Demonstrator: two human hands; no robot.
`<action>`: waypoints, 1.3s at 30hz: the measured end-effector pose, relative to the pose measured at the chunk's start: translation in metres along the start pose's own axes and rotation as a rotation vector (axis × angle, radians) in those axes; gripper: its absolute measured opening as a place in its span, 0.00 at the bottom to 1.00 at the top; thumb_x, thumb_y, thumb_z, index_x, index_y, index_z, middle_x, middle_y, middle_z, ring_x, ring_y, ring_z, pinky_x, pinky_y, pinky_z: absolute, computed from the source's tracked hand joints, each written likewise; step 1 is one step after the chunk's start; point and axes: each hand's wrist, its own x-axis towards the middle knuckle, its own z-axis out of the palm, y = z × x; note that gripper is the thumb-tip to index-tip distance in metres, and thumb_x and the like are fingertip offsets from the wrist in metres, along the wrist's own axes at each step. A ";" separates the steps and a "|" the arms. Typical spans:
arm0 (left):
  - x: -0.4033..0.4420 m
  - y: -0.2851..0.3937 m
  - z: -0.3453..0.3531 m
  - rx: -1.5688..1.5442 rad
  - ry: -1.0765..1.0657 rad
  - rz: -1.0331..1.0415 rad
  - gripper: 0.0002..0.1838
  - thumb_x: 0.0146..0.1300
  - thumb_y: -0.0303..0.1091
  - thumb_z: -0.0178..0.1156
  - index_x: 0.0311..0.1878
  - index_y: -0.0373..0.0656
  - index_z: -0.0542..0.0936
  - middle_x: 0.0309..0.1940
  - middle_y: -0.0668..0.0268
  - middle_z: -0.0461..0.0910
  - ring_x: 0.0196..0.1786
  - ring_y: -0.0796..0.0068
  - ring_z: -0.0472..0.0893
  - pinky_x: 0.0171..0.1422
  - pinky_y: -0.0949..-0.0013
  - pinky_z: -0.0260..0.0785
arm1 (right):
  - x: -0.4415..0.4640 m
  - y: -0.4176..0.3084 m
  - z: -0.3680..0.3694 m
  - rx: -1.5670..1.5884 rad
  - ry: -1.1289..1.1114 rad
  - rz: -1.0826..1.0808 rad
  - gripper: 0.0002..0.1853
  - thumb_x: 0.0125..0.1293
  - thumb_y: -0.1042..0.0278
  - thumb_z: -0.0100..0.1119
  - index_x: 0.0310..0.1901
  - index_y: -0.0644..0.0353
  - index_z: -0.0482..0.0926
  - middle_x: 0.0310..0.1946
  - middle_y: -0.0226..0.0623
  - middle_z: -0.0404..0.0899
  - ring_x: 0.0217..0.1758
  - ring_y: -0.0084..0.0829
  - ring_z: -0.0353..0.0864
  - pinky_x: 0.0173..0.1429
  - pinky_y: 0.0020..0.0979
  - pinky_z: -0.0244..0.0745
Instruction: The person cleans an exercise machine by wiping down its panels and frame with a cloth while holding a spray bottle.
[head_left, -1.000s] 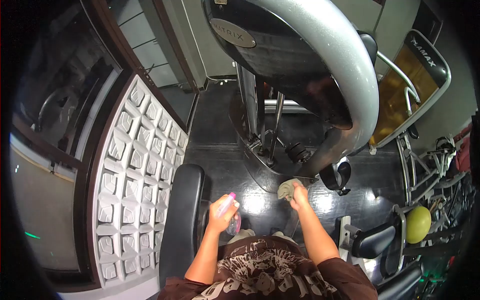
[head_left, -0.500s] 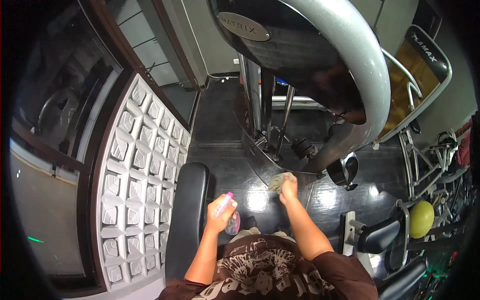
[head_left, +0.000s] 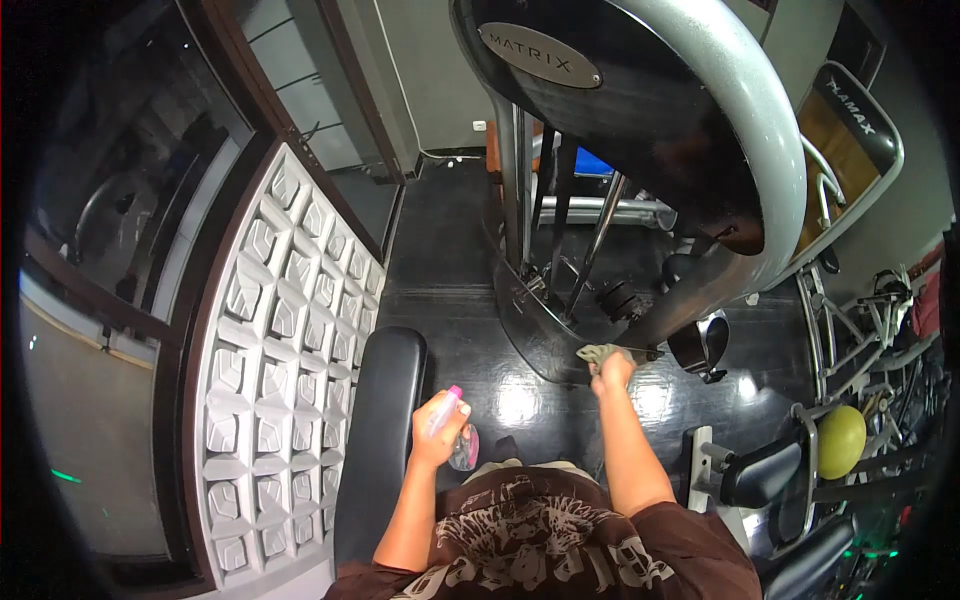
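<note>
My left hand point(head_left: 436, 430) is wrapped round a spray bottle point(head_left: 464, 450) with a pink top, its clear lower part showing below my fingers. Beyond my forearm on that side lies a black padded bench point(head_left: 385, 400). In my right hand point(head_left: 612, 374) a crumpled greenish-grey cloth point(head_left: 597, 354) is gripped, out in front of me with the arm stretched forward. The cloth appears close to the lower frame of the MATRIX machine point(head_left: 650, 110); whether it touches cannot be told.
White geometric wall panels point(head_left: 290, 360) run along the left beside dark-framed glass. At the right stand a small padded seat point(head_left: 760, 472), a yellow-green ball point(head_left: 841, 442) and several metal frames. A black pedal-like part point(head_left: 700, 345) sits near the machine's base. Dark shiny flooring point(head_left: 450, 260) stretches ahead.
My right hand has moved forward and to the right with the cloth, nearer the machine's base. My left hand stays nearly still with the bottle. The view has shifted slightly.
</note>
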 end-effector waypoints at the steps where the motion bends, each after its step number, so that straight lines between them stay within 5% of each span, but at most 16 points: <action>1: 0.001 0.001 -0.001 0.000 -0.002 -0.002 0.06 0.66 0.27 0.63 0.36 0.33 0.78 0.25 0.63 0.79 0.23 0.75 0.79 0.30 0.70 0.72 | -0.023 0.001 0.017 -0.061 0.165 -0.021 0.13 0.74 0.68 0.51 0.57 0.57 0.66 0.48 0.45 0.77 0.38 0.38 0.83 0.27 0.39 0.77; 6: 0.008 0.001 -0.005 -0.002 -0.036 0.025 0.06 0.66 0.27 0.63 0.36 0.33 0.78 0.25 0.63 0.79 0.23 0.74 0.79 0.30 0.70 0.72 | -0.014 0.032 -0.015 -0.270 -0.168 -0.058 0.16 0.76 0.66 0.52 0.60 0.61 0.65 0.52 0.47 0.76 0.42 0.40 0.83 0.38 0.41 0.83; 11: 0.006 0.005 -0.019 -0.002 -0.052 0.004 0.06 0.66 0.26 0.63 0.36 0.33 0.78 0.26 0.64 0.78 0.23 0.76 0.79 0.31 0.71 0.72 | 0.055 0.014 -0.081 -0.125 -0.195 -0.054 0.14 0.76 0.68 0.48 0.59 0.62 0.68 0.41 0.45 0.81 0.36 0.40 0.85 0.39 0.39 0.83; 15: 0.007 0.004 -0.027 0.011 -0.035 0.022 0.06 0.66 0.27 0.62 0.36 0.32 0.79 0.25 0.62 0.80 0.23 0.74 0.79 0.30 0.70 0.72 | 0.034 -0.018 -0.041 -0.107 -0.044 -0.013 0.11 0.76 0.67 0.47 0.51 0.64 0.72 0.37 0.44 0.82 0.31 0.40 0.85 0.33 0.39 0.82; 17: 0.009 0.000 -0.031 0.028 -0.041 0.029 0.06 0.66 0.26 0.62 0.36 0.32 0.79 0.25 0.62 0.80 0.23 0.74 0.79 0.31 0.70 0.72 | 0.033 0.009 -0.012 -0.074 0.052 -0.177 0.11 0.75 0.67 0.48 0.49 0.67 0.70 0.33 0.42 0.81 0.28 0.38 0.83 0.33 0.41 0.82; 19: 0.010 0.002 -0.029 0.001 -0.034 0.013 0.06 0.66 0.26 0.62 0.36 0.32 0.79 0.25 0.62 0.80 0.23 0.74 0.79 0.31 0.70 0.72 | 0.039 0.050 -0.003 -0.146 0.090 -0.222 0.11 0.75 0.70 0.47 0.52 0.68 0.70 0.38 0.43 0.81 0.35 0.38 0.84 0.38 0.41 0.82; 21: 0.010 0.001 -0.026 -0.011 -0.048 -0.003 0.05 0.66 0.25 0.62 0.36 0.33 0.78 0.26 0.63 0.79 0.23 0.75 0.79 0.31 0.70 0.72 | -0.019 0.040 0.015 -0.245 -0.341 0.005 0.12 0.76 0.71 0.47 0.56 0.67 0.68 0.46 0.45 0.80 0.43 0.37 0.84 0.45 0.40 0.82; 23: 0.014 -0.001 -0.025 -0.008 -0.079 -0.004 0.03 0.66 0.22 0.62 0.37 0.34 0.78 0.27 0.65 0.78 0.24 0.78 0.78 0.31 0.72 0.72 | -0.069 0.040 0.042 -0.258 -0.225 -0.016 0.12 0.77 0.71 0.48 0.58 0.63 0.66 0.50 0.45 0.78 0.46 0.38 0.83 0.47 0.40 0.82; 27: 0.014 0.004 -0.026 -0.031 -0.066 0.001 0.04 0.66 0.24 0.63 0.36 0.34 0.78 0.26 0.64 0.78 0.24 0.77 0.79 0.31 0.71 0.72 | -0.079 0.022 0.035 -0.065 -0.190 0.047 0.08 0.78 0.70 0.47 0.53 0.60 0.70 0.41 0.41 0.82 0.37 0.37 0.85 0.37 0.37 0.82; 29: 0.012 0.003 -0.029 -0.015 -0.036 -0.003 0.06 0.65 0.27 0.63 0.36 0.33 0.79 0.24 0.63 0.79 0.23 0.75 0.79 0.31 0.70 0.72 | -0.046 0.017 -0.006 -0.070 -0.364 0.077 0.16 0.75 0.67 0.38 0.37 0.57 0.79 0.27 0.40 0.83 0.25 0.36 0.84 0.23 0.32 0.71; 33: 0.007 -0.006 -0.042 -0.012 0.006 -0.027 0.06 0.66 0.27 0.63 0.35 0.34 0.78 0.24 0.63 0.79 0.23 0.75 0.79 0.31 0.70 0.72 | 0.016 0.006 -0.045 0.077 -0.050 0.140 0.16 0.69 0.66 0.38 0.36 0.60 0.79 0.29 0.44 0.84 0.26 0.38 0.83 0.27 0.33 0.69; 36: 0.010 -0.006 -0.043 -0.003 0.004 -0.028 0.05 0.66 0.26 0.63 0.35 0.34 0.78 0.24 0.65 0.78 0.23 0.77 0.79 0.31 0.71 0.72 | 0.007 -0.006 -0.019 -0.050 -0.269 0.139 0.17 0.71 0.66 0.35 0.41 0.61 0.78 0.33 0.41 0.86 0.30 0.36 0.84 0.26 0.29 0.70; 37: 0.010 -0.006 -0.042 -0.008 -0.005 -0.026 0.04 0.66 0.25 0.63 0.36 0.35 0.78 0.25 0.66 0.78 0.23 0.78 0.78 0.30 0.72 0.72 | 0.005 0.005 -0.003 0.074 -0.089 0.065 0.14 0.66 0.72 0.36 0.33 0.57 0.77 0.28 0.41 0.83 0.26 0.34 0.82 0.22 0.29 0.64; 39: 0.011 -0.004 -0.037 -0.011 -0.024 -0.024 0.04 0.66 0.25 0.63 0.36 0.34 0.78 0.25 0.66 0.78 0.23 0.78 0.78 0.30 0.72 0.72 | -0.009 0.018 0.011 0.129 -0.126 0.078 0.14 0.66 0.74 0.37 0.36 0.57 0.77 0.29 0.40 0.83 0.26 0.34 0.82 0.20 0.28 0.65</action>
